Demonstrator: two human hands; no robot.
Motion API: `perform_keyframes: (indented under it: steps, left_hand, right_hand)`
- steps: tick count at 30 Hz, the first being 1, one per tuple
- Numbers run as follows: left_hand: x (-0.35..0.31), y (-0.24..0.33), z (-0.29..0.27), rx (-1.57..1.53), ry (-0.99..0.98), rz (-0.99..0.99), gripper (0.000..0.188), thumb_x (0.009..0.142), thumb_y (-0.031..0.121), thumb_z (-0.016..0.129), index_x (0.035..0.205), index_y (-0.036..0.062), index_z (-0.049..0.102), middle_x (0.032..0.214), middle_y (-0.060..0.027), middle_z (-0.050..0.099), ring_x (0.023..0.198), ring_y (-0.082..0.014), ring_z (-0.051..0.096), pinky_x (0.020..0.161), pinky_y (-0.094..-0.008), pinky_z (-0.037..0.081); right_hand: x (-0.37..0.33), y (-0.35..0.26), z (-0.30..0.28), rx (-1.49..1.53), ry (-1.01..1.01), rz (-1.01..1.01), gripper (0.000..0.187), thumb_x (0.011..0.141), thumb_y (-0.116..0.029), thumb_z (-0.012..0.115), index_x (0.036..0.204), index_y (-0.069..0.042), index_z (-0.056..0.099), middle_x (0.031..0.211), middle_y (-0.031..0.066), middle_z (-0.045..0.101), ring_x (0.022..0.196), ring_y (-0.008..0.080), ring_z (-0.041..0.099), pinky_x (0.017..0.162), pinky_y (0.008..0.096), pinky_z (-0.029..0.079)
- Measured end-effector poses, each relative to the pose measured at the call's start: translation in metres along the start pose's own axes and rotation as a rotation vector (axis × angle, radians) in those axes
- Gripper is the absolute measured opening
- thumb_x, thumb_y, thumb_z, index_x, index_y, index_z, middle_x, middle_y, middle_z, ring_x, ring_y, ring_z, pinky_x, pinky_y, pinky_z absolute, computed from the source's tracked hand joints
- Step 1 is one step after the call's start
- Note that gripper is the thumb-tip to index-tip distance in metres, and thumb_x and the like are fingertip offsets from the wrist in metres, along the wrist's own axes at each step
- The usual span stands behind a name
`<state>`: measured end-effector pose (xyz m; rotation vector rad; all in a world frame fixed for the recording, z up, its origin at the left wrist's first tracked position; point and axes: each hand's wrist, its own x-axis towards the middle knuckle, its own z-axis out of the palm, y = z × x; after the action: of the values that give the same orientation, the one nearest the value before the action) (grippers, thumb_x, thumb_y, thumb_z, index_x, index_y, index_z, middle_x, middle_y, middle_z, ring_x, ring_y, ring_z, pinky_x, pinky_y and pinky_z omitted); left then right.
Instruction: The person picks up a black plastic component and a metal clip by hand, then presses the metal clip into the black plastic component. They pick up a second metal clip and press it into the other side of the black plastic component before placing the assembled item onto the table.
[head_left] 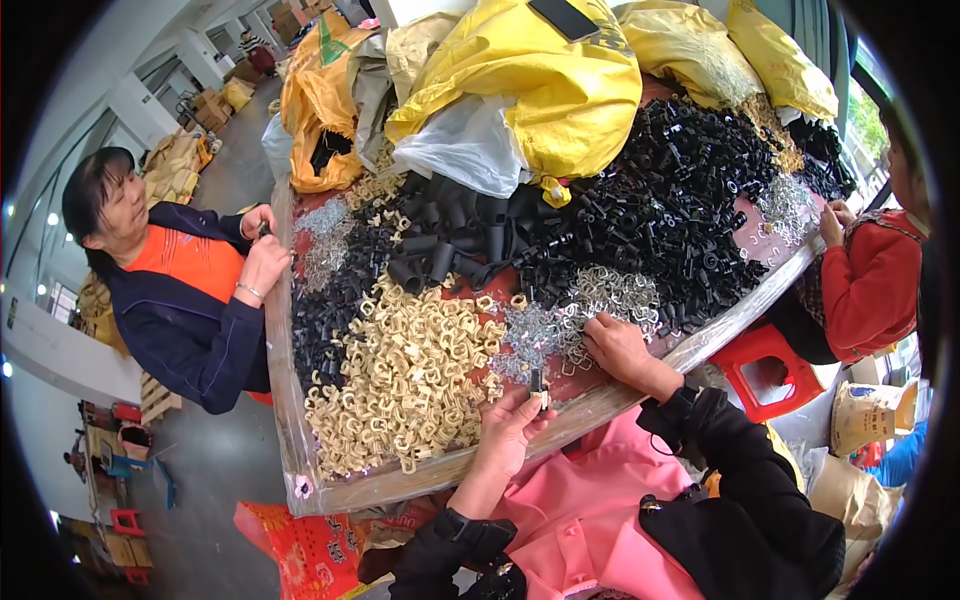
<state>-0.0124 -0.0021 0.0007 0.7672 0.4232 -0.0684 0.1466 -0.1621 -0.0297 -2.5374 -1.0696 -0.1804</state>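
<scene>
Black and cream, apparently plastic, the small fitting [539, 386] stands upright above the near edge of the tabletop [470, 463], the left hand's [508, 428] fingers pinched on its lower part. It looks light, stiff and slightly slick; that cream base seems the surest hold. Farther on, the right hand's [618, 347] fingers touch silvery metal loops [622, 289]; whether they grip 1, I cannot tell. Beyond lie black tubes [440, 262].

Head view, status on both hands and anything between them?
Left hand: pinching black-and-cream part. Right hand: at silver metal pieces. Between: small greyish bits.
</scene>
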Motion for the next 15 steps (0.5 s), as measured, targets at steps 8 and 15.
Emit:
perform_keyframes:
  steps: [8, 15]
  left_hand:
    - [-0.006, 0.000, -0.002, -0.033, 0.030, 0.040, 0.022, 0.080, 0.012, 0.055, 0.099, 0.0008, 0.054, 0.086, -0.0082, 0.059, 0.075, -0.0160, 0.059, 0.062, -0.0203, 0.049]
    - [-0.011, 0.002, 0.004, -0.052, 0.017, 0.049, 0.024, 0.080, 0.012, 0.055, 0.101, 0.0008, 0.053, 0.087, -0.0058, 0.059, 0.075, -0.0148, 0.059, 0.062, -0.0190, 0.048]
  right_hand:
    - [0.002, -0.004, -0.005, 0.070, 0.027, -0.018, 0.016, 0.073, -0.016, 0.054, 0.083, -0.006, 0.047, 0.075, 0.0109, 0.047, 0.069, 0.0289, 0.052, 0.055, 0.0377, 0.043]
    - [-0.005, 0.002, -0.004, 0.131, 0.107, -0.075, 0.015, 0.074, -0.014, 0.054, 0.086, -0.006, 0.048, 0.074, 0.0115, 0.047, 0.068, 0.0302, 0.051, 0.055, 0.0369, 0.043]
